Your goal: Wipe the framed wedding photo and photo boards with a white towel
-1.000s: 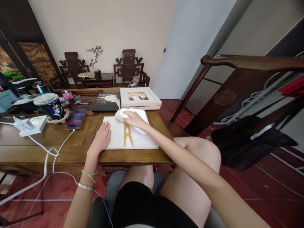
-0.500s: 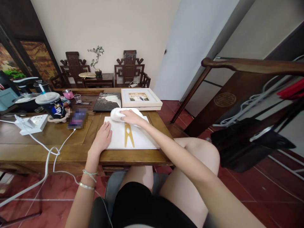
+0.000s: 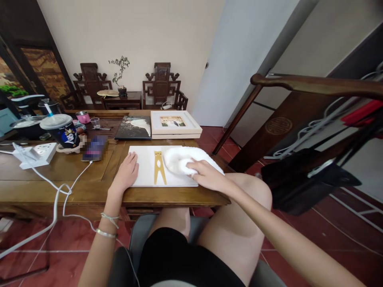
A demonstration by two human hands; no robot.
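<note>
A flat white board (image 3: 143,171) lies near the front edge of the wooden table. On its middle is a flat gold-coloured piece (image 3: 159,167) with two legs and an oval hole, shaped like a clothes peg. My left hand (image 3: 127,171) rests flat on the board's left edge, fingers stretched out. Bunched in my right hand (image 3: 208,175) is a fluffy white cloth (image 3: 179,157), pressed on the right part of the board. The cloth hides that part and hangs past the board's right side.
Behind the board lie a white-framed picture (image 3: 176,125) and a dark picture panel (image 3: 133,127). To the left are a lidded drink cup (image 3: 64,129), a charging phone (image 3: 94,148), a white power strip (image 3: 37,155) and loose white cables. A wooden chair back (image 3: 299,85) stands at right.
My right hand has moved the white cloth from the board's back edge to its right side, uncovering the top of the gold piece. My left hand stays on the board.
</note>
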